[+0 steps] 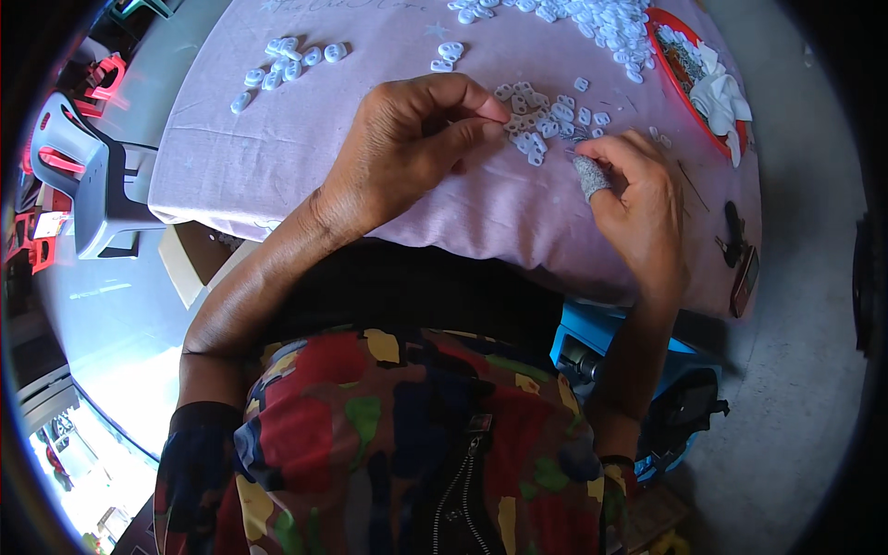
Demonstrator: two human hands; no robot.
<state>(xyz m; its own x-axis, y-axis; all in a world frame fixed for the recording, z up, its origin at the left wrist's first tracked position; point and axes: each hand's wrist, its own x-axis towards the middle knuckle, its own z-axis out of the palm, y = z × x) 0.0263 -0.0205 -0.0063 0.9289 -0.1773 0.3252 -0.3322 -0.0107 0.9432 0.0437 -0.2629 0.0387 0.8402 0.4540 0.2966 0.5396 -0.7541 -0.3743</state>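
Observation:
My left hand is raised over the table, thumb and forefinger pinched together at the edge of a loose group of small white plastic pieces with holes. Whatever sits between those fingertips is too small to make out. To the right of the same group is my right hand, its thumb wrapped in a grey speckled cover. Its thumb and forefinger come together beside a few thin dark metal bits; what they grip cannot be told.
A pink cloth covers the table. More white pieces form a large heap at the back and a cluster at far left. A red basin with metal parts and white cloth stands right, with keys and a phone nearer.

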